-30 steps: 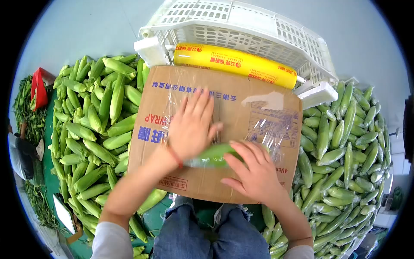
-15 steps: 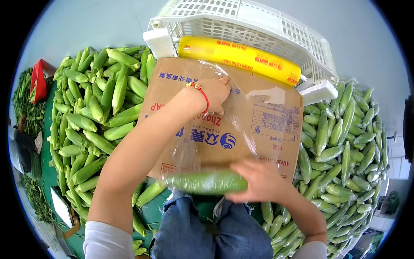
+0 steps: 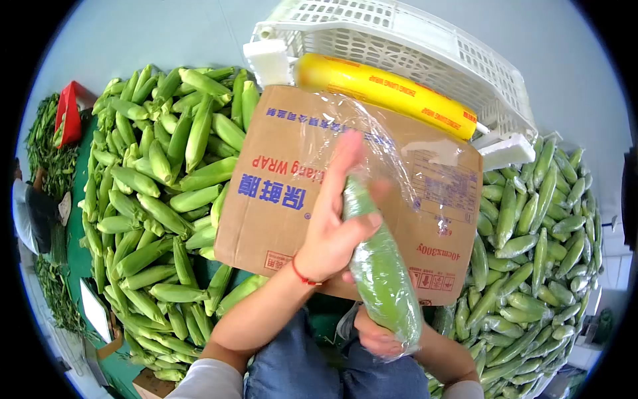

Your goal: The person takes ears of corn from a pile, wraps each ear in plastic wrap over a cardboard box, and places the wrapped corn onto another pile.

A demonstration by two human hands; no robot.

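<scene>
A green ear of corn (image 3: 384, 282) in clear plastic wrap slants across the front of the cardboard box, its lower end toward my lap. My right hand (image 3: 377, 332) grips that lower end from below, its fingers partly hidden by the corn. My left hand (image 3: 335, 229), a red cord at the wrist, is at the upper end with the thumb laid over the corn; its fingertips are smeared by motion. Clear film (image 3: 382, 143) stretches over the box (image 3: 266, 233) from the yellow roll of plastic wrap (image 3: 392, 93).
Unwrapped corn in husks (image 3: 159, 166) is heaped at the left, wrapped corn (image 3: 531, 266) at the right. Behind the roll leans a white plastic crate (image 3: 399, 33), with white blocks at the roll's ends. A red container (image 3: 68, 114) and a person (image 3: 36, 213) are at far left.
The corn has swung from lying across near my lap to a steep slant. My left hand has come from the film on the box down to the corn; my right hand now holds its lower end.
</scene>
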